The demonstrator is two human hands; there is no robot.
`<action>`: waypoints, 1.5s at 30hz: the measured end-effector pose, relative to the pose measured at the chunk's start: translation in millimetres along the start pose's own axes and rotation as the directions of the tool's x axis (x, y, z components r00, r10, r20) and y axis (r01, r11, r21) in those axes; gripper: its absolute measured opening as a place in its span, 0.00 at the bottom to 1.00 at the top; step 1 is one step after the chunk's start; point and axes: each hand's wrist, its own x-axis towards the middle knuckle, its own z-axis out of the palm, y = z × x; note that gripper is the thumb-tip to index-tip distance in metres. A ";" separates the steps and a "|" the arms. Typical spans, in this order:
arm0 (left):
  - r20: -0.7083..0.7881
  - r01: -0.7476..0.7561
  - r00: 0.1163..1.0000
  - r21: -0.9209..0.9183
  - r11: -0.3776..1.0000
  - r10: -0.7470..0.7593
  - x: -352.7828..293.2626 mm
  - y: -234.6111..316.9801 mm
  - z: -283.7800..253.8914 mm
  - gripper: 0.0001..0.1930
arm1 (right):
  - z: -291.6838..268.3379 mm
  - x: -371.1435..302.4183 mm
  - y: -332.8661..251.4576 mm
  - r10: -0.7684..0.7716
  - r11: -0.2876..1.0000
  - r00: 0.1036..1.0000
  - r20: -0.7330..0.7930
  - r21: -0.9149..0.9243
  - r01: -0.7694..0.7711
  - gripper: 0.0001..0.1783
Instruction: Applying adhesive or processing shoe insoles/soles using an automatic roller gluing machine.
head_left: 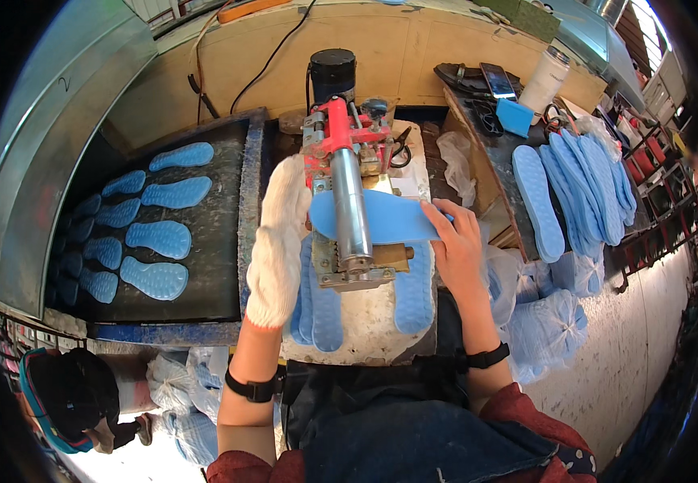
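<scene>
A blue foam insole (385,216) lies crosswise under the steel roller (350,201) of a small red machine (341,133) on a white stand. My right hand (457,241), bare, pinches the insole's right end. My left hand (278,237), in a white knit glove, rests at the insole's left end beside the roller; I cannot see whether it grips the insole. More blue insoles (322,310) hang down the stand's front, below the machine.
A dark conveyor belt (216,241) on my left carries several blue insoles (160,237). A fanned stack of blue insoles (582,185) lies on the bench at right, with plastic bags of insoles (550,322) below. A phone, a white bottle (543,80) and scissors are behind. A person crouches at lower left.
</scene>
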 end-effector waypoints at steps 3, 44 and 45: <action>0.009 0.021 1.000 0.071 0.997 -0.022 0.2 -23.2 -8.6 0.46 | 2.7 -7.2 6.9 0.039 0.998 0.999 0.003 -0.051 -0.039 0.32; -0.647 -0.064 0.456 -0.708 0.703 -0.611 -54.1 -48.9 -121.1 0.18 | 198.0 -130.1 -2.4 0.365 0.635 0.875 0.317 0.603 -0.483 0.18; -0.673 -0.085 0.429 -0.694 0.715 -0.603 -51.0 -51.2 -119.7 0.18 | 200.1 -134.2 5.3 0.370 0.637 0.875 0.313 0.600 -0.484 0.18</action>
